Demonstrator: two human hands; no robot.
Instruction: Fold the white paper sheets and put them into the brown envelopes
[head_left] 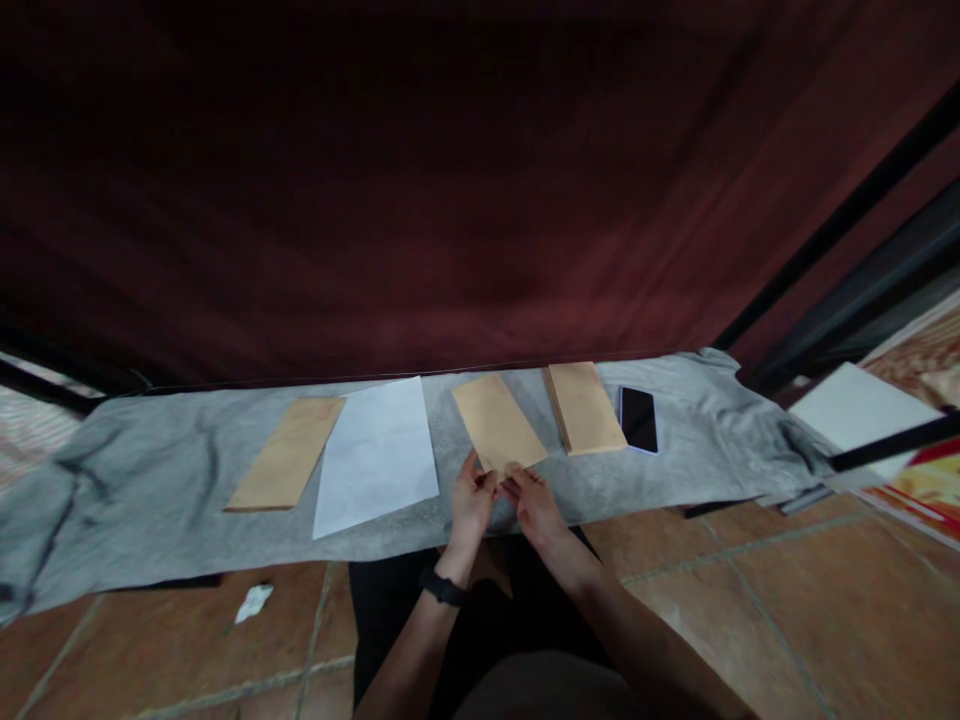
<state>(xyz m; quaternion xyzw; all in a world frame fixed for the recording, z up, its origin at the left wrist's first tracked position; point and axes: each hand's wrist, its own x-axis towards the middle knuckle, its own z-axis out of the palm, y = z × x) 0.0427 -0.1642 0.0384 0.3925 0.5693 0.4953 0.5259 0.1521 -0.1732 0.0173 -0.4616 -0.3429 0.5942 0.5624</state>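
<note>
A brown paper envelope (499,420) lies at a slant in front of me, its near end between my two hands. My left hand (472,492) pinches the lower left corner, with a dark band around the wrist. On the lower right of that same end, my right hand (531,497) has its fingers closed on the paper. Right of it sits a stack of brown envelopes (589,405). White paper sheets (379,450) lie to the left, and beyond them another brown envelope pile (289,455).
A grey cloth (187,450) covers the long narrow surface. A dark phone (638,420) lies at the right. Behind hangs a dark red curtain (420,250). Crumpled white paper (254,602) rests on the tiled floor (720,610); a white board (862,415) stands far right.
</note>
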